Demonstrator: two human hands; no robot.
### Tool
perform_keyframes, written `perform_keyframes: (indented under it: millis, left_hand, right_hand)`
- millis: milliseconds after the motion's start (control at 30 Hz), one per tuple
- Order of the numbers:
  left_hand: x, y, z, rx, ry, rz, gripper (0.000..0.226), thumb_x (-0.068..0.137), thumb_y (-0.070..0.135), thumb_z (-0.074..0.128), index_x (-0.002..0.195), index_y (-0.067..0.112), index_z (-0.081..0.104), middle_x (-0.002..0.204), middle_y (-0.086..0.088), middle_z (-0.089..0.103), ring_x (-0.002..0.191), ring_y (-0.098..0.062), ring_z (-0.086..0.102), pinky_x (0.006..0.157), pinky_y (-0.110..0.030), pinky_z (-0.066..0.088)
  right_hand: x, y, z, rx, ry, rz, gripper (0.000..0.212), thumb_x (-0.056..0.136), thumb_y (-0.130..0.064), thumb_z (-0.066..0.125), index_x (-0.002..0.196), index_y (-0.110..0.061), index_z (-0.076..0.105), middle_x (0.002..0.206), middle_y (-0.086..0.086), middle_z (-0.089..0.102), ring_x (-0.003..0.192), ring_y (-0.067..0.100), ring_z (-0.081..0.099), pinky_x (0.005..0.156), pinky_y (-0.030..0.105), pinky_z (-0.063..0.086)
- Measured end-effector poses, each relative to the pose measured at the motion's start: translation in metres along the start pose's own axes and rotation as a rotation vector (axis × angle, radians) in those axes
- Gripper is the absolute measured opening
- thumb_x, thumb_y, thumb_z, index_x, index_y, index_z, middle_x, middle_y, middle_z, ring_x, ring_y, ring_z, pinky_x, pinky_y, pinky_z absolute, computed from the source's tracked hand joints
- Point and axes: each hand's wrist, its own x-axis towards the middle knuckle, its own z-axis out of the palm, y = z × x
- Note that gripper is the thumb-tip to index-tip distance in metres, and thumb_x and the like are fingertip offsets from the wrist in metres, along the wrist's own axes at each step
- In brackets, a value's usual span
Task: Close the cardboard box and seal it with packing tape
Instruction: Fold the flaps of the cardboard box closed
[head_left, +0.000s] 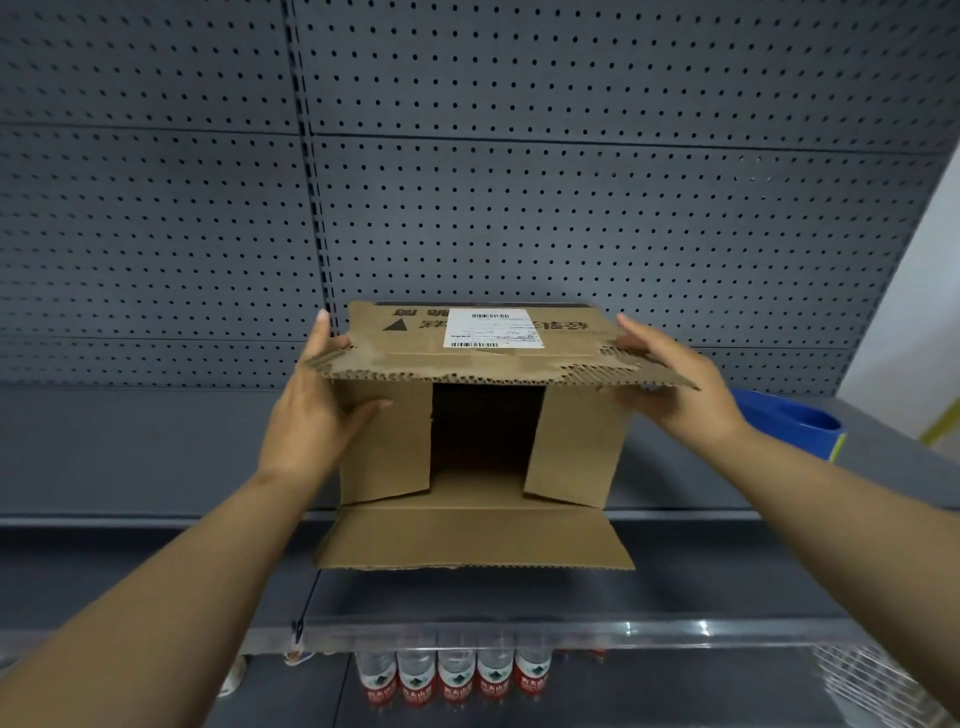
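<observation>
Your left hand (317, 410) grips the left edge of the cardboard box (483, 441), thumb on the side flap and fingers up along the ragged top flap (467, 338). The box lies on its side on the grey metal shelf (156, 452), its open mouth facing you and its bottom flap (475, 540) hanging past the shelf lip. Your right hand (670, 379) pinches the top flap's torn corrugated right corner. A blue tub (789, 415) sits near it.

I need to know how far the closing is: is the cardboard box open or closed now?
Open. The cardboard box shows a dark gap between its side flaps; the lower flap still hangs outward.
</observation>
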Motion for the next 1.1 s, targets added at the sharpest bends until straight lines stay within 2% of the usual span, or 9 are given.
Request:
perform_keyframes:
  millis: [133,267,333,433,500,600,700,833,1100]
  left_hand:
    - [-0.004,-0.017,-0.007,0.182,-0.042,0.218,0.076,0.087,0.029,0.057,0.148,0.022,0.012,0.148,-0.002,0.036,0.135,-0.016,0.031,0.109,-0.040,0.033]
    - [-0.006,-0.025,-0.021,0.378,-0.183,0.386,0.096,0.069,-0.002,0.076,0.142,0.036,0.026,0.152,-0.006,0.028,0.131,-0.038,0.037,0.100,-0.054,0.041]
    - [-0.002,-0.028,-0.025,0.517,-0.263,0.418,0.099,0.067,0.006,0.080,0.142,0.043,0.026,0.155,-0.005,0.018,0.132,-0.041,0.035,0.097,-0.054,0.043]
    - [0.003,-0.030,-0.026,0.629,-0.369,0.450,0.104,0.065,0.037,0.080,0.144,0.045,0.014,0.157,-0.010,0.007,0.132,-0.043,0.033,0.097,-0.056,0.042]
    - [0.004,-0.029,-0.026,0.709,-0.376,0.505,0.108,0.057,0.063,0.067,0.147,0.036,0.013,0.155,-0.019,0.007,0.132,-0.045,0.032,0.102,-0.053,0.034]
    - [0.005,-0.030,-0.028,0.773,-0.333,0.587,0.107,0.063,0.080,0.045,0.148,0.022,0.016,0.151,-0.029,0.012,0.138,-0.038,0.016,0.114,-0.042,0.016]
    - [0.006,-0.030,-0.025,0.724,-0.268,0.603,0.074,0.090,0.065,0.018,0.146,0.017,0.021,0.152,-0.023,0.016,0.145,-0.020,-0.009,0.117,-0.036,0.001]
    - [0.004,-0.031,-0.015,0.684,-0.180,0.578,0.063,0.096,0.051,0.016,0.140,0.007,0.029,0.149,-0.013,0.033,0.143,-0.008,-0.010,0.117,-0.037,0.004]
    - [0.006,-0.033,-0.009,0.784,-0.074,0.666,0.061,0.089,0.051,0.029,0.142,0.024,0.032,0.146,-0.015,0.030,0.132,-0.034,0.028,0.114,-0.039,0.009]
  right_hand:
    - [-0.011,0.012,0.000,-0.223,0.010,-0.086,0.091,0.082,0.002,0.061,0.145,-0.043,0.014,0.141,0.002,0.047,0.128,0.022,0.043,0.104,0.039,0.036]
    - [-0.011,0.020,-0.013,-0.543,-0.137,-0.271,0.108,0.074,-0.001,0.073,0.139,-0.054,0.005,0.149,0.011,0.035,0.128,0.034,0.039,0.091,0.051,0.047]
    - [-0.009,0.021,-0.018,-0.683,-0.276,-0.274,0.113,0.070,-0.018,0.080,0.137,-0.057,-0.003,0.154,0.014,0.021,0.133,0.035,0.033,0.084,0.047,0.050]
    - [-0.014,0.022,-0.018,-0.825,-0.348,-0.282,0.124,0.059,-0.056,0.077,0.143,-0.045,-0.013,0.154,0.013,-0.001,0.141,0.034,0.021,0.100,0.047,0.040]
    - [-0.015,0.025,-0.014,-0.910,-0.323,-0.362,0.133,0.048,-0.076,0.065,0.149,-0.028,-0.008,0.153,0.019,0.006,0.140,0.036,0.020,0.108,0.049,0.023]
    - [-0.015,0.024,-0.009,-0.961,-0.346,-0.374,0.125,0.056,-0.092,0.033,0.150,-0.019,-0.006,0.154,0.018,0.002,0.141,0.032,0.004,0.118,0.045,0.006]
    - [-0.015,0.018,0.000,-0.954,-0.302,-0.346,0.104,0.074,-0.086,0.015,0.150,-0.017,0.003,0.154,0.019,0.011,0.141,0.032,0.006,0.114,0.042,0.000]
    - [-0.015,0.014,0.018,-0.912,-0.193,-0.281,0.078,0.088,-0.069,0.010,0.149,-0.020,0.009,0.154,0.015,0.017,0.140,0.032,0.013,0.115,0.042,-0.001]
    - [-0.014,0.008,0.030,-0.899,-0.087,-0.290,0.075,0.084,-0.060,0.038,0.148,-0.026,0.019,0.152,0.016,0.020,0.139,0.036,0.020,0.114,0.049,0.011]
